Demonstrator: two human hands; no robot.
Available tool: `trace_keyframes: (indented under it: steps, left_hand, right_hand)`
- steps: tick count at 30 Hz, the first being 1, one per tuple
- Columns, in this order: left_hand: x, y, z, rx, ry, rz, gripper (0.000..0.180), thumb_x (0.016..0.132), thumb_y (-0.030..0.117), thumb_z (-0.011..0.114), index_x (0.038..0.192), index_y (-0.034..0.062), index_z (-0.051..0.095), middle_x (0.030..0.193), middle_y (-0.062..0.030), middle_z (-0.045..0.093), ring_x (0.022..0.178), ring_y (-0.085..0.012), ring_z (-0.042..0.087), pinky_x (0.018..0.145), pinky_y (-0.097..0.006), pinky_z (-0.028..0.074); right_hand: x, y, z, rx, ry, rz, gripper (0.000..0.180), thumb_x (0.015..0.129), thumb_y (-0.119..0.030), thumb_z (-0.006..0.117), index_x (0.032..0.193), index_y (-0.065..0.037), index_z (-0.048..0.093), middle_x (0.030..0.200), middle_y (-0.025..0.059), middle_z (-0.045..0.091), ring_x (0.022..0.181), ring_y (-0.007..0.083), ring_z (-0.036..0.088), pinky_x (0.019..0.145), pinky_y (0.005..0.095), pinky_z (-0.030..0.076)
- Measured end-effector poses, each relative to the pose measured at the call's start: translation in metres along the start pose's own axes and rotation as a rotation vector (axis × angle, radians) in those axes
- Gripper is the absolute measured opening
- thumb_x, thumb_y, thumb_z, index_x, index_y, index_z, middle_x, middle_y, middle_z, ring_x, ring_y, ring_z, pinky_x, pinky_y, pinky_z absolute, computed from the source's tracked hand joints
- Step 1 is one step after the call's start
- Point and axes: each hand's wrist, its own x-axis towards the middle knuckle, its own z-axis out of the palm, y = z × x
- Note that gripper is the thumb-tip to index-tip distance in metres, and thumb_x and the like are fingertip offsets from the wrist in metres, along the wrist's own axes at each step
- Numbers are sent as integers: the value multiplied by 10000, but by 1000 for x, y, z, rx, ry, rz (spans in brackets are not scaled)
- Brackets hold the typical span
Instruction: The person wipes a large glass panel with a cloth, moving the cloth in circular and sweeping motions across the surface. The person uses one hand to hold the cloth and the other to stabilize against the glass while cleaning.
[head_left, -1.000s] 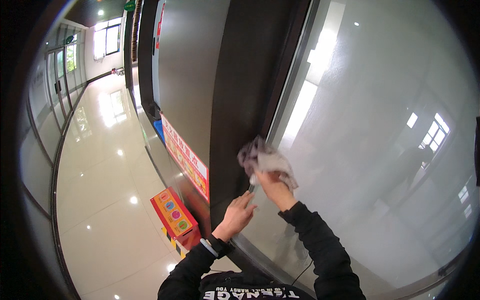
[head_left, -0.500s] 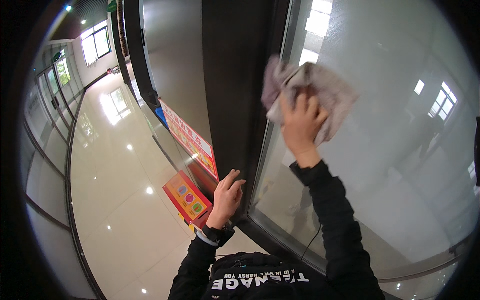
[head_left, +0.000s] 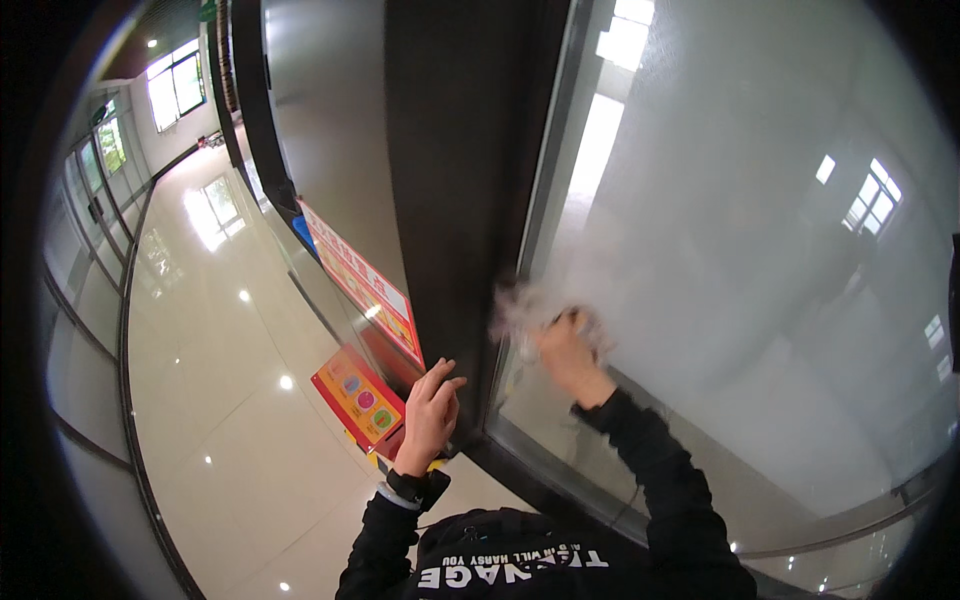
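Note:
My right hand presses a greyish-pink cloth against the glass pane, low down near its left edge. Motion smears both the cloth and the fingertips. Part of the cloth reaches over the dark frame beside the pane. My left hand, with a dark band on its wrist, is raised near the lower part of that frame. Its fingers are stretched out and hold nothing; whether they touch the frame I cannot tell.
A red-edged sign is on the wall left of the frame. Below it stands a red and orange box with coloured round pictures. A glossy tiled floor runs along a corridor, with glass partitions at the far left.
My right hand has moved the cloth down and a little left across the glass, from high on the pane to low by the frame. My left hand keeps its pose.

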Motion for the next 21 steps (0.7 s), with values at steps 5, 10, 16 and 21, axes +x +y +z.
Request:
trace_keyframes:
  steps: [5, 10, 16, 21]
  left_hand:
    - [9, 9, 15, -43, 4, 44, 308, 787, -98, 565, 1052, 44, 630, 1296, -154, 557, 1183, -350, 551, 943, -401, 482]
    - [22, 22, 19, -67, 49, 134, 373, 735, -93, 585, 1081, 41, 623, 1296, -167, 548, 1220, -355, 521, 961, -423, 449]
    - [23, 20, 12, -58, 54, 172, 380, 739, -110, 573, 1086, 38, 620, 1317, -166, 536, 1231, -360, 517, 975, -429, 446]
    - [21, 24, 19, -137, 8, 98, 389, 767, -103, 570, 1127, 39, 601, 1355, -158, 513, 1265, -354, 485, 1006, -423, 421]
  right_hand:
    - [55, 42, -83, -180, 587, 466, 414, 746, -172, 638, 1144, -286, 625, 1203, 88, 508, 1078, 321, 472, 776, 492, 327]
    - [0, -10, 3, -276, 109, 105, 389, 773, -150, 587, 1158, -186, 619, 1229, 122, 543, 1070, 286, 505, 887, 412, 391]
    - [-96, -23, 30, 52, -481, -202, 317, 779, -106, 568, 1088, -57, 618, 1123, 147, 611, 1114, 307, 512, 971, 367, 400]
    - [-67, 32, -80, -26, 53, 194, 390, 715, -92, 587, 1089, -181, 652, 1199, 162, 560, 1100, 385, 495, 894, 555, 326]
